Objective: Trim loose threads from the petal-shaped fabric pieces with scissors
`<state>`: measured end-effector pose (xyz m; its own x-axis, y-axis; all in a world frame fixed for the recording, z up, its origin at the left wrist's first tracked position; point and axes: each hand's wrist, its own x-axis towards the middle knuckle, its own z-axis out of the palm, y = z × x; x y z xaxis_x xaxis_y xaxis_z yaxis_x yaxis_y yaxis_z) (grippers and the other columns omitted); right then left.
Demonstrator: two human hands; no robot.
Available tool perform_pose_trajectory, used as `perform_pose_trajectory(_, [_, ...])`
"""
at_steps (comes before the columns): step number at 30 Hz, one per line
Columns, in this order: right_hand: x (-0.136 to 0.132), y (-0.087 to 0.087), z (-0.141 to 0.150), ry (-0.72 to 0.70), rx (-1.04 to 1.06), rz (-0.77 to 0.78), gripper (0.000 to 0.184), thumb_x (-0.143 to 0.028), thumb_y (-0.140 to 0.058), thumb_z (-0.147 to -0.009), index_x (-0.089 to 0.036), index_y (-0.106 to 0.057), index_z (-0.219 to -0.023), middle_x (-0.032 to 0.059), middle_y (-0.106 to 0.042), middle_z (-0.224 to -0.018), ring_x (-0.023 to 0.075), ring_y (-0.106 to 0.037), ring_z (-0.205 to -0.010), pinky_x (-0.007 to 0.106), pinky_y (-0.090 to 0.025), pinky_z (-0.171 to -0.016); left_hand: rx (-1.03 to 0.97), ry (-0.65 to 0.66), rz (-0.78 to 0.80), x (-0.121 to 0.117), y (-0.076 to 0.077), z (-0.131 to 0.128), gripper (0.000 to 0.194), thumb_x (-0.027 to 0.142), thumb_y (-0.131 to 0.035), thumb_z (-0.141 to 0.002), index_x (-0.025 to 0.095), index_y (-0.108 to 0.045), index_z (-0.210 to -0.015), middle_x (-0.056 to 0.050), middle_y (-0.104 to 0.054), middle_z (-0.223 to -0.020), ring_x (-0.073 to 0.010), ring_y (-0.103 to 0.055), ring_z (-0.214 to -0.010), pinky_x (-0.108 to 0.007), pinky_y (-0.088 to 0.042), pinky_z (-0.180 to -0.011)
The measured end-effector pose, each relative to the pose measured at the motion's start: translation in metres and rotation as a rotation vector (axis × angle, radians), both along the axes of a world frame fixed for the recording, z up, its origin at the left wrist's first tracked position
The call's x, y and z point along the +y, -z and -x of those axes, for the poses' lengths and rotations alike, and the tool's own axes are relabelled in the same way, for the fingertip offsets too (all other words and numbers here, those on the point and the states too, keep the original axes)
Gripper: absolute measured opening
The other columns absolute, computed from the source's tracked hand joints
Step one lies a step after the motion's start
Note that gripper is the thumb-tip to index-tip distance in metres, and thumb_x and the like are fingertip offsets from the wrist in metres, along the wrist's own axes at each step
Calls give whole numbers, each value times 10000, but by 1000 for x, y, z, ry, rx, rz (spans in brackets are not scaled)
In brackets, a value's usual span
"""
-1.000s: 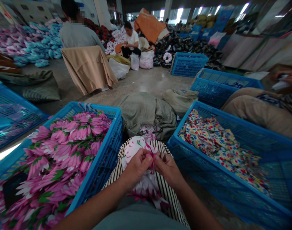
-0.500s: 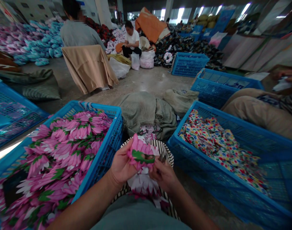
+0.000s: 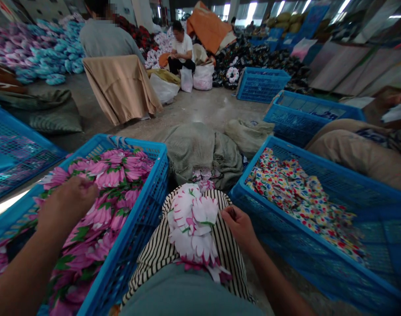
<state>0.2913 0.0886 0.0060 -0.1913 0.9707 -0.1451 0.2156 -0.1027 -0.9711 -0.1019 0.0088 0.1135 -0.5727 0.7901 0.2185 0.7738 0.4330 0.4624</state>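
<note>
My left hand (image 3: 68,199) is over the left blue crate, its fingers curled and blurred above pink petal-shaped fabric pieces (image 3: 113,177) with green leaves. Whatever sits in those fingers blends with the pile. Close to my right knee, my right hand (image 3: 240,224) is closed around a small dark tool, apparently thread snips (image 3: 232,213), mostly hidden by the fingers. White petal pieces with pink edges (image 3: 193,224) lie stacked on my striped lap (image 3: 154,259), just left of the right hand and apart from it.
The left crate (image 3: 150,151) flanks my left leg. To my right, another blue crate (image 3: 378,206) holds colourful dotted fabric pieces (image 3: 295,197). A grey-green sack (image 3: 200,147) lies ahead. A seated person (image 3: 183,50), a draped chair (image 3: 121,87) and heaped goods stand farther back.
My left hand has moved from my lap to above the left crate. The pink-and-green piece has left the space between my hands. My right hand has shifted slightly right, away from the stack.
</note>
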Motion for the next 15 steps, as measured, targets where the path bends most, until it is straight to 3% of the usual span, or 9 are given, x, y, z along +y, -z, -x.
perform_pose_trajectory(1, [2, 2, 1, -1, -37, -7, 227, -378, -652, -668, -174, -560, -631, -36, -445, -541, 120, -391, -526, 238, -293, -528, 76, 1, 21, -3, 4, 2, 231, 397, -577, -691, 182, -532, -764, -56, -589, -775, -369, -515, -977, -497, -339, -858])
perform_pose_trajectory(3, [7, 5, 6, 1, -115, -8, 231, -338, -709, -607, -185, -603, -745, -35, -479, -573, 129, -409, -543, 242, -284, -543, 139, 78, 22, -4, 16, -10, 265, 363, -553, -722, 184, -527, -916, -90, -577, -990, -372, -456, -1082, -487, -314, -922])
perform_pose_trajectory(5, [12, 9, 13, -4, -149, 7, 261, -284, -732, -567, -198, -612, -782, -25, -514, -618, 136, -429, -579, 241, -282, -560, 15, 225, -41, 0, 32, -42, 290, 339, -517, -762, 161, -522, -991, -98, -570, -1064, -312, -492, -1062, -445, -346, -932])
perform_pose_trajectory(7, [16, 11, 17, -23, -105, 33, 173, -261, -710, -580, -190, -588, -679, -25, -504, -604, 130, -421, -585, 236, -283, -558, -62, 348, -45, 6, 48, -83, 263, 329, -531, -765, 171, -553, -974, -94, -600, -1057, -244, -549, -1004, -360, -399, -907])
perform_pose_trajectory(9, [18, 11, 18, -46, -32, 64, 188, -292, -672, -619, -182, -521, -599, -41, -444, -546, 113, -389, -542, 226, -281, -528, -195, 599, -85, 13, 60, -123, 284, 263, -542, -770, 177, -555, -1041, -119, -585, -1127, -228, -521, -1071, -357, -380, -941])
perform_pose_trajectory(12, [16, 3, 15, -67, 118, 146, 244, -388, -601, -690, -190, -458, -679, -75, -363, -506, 79, -308, -438, 203, -255, -444, -212, 936, -50, 22, 73, -168, 514, 215, -607, -721, 225, -473, -1217, -120, -436, -1335, -264, -348, -1252, -446, -232, -1044])
perform_pose_trajectory(15, [9, -11, 12, -83, 270, 220, 305, -469, -548, -723, -206, -394, -730, -115, -254, -445, 56, -182, -360, 187, -187, -366, -229, 978, -69, 30, 82, -194, 617, 181, -638, -683, 248, -430, -1259, -117, -327, -1409, -296, -235, -1308, -513, -116, -1064])
